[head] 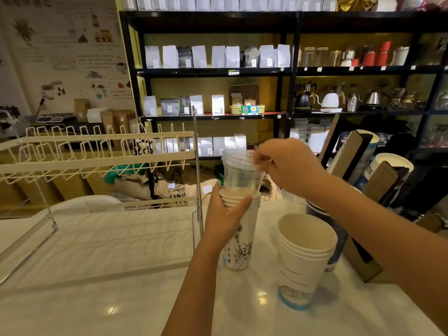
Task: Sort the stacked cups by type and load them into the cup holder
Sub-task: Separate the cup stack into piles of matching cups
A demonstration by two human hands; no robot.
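Two hands [226,214] [288,166] hide the clear cups' [240,173] count.

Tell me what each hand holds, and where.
Left hand grips the paper cup stack just below its rims. Right hand pinches the rim of the clear plastic cups nested on top.

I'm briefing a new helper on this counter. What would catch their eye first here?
The two hands in the middle: the left hand grips a stack of paper cups while the right hand pinches the clear plastic cups nested on top. A second paper cup stack stands to the right, and a white wire rack fills the left.
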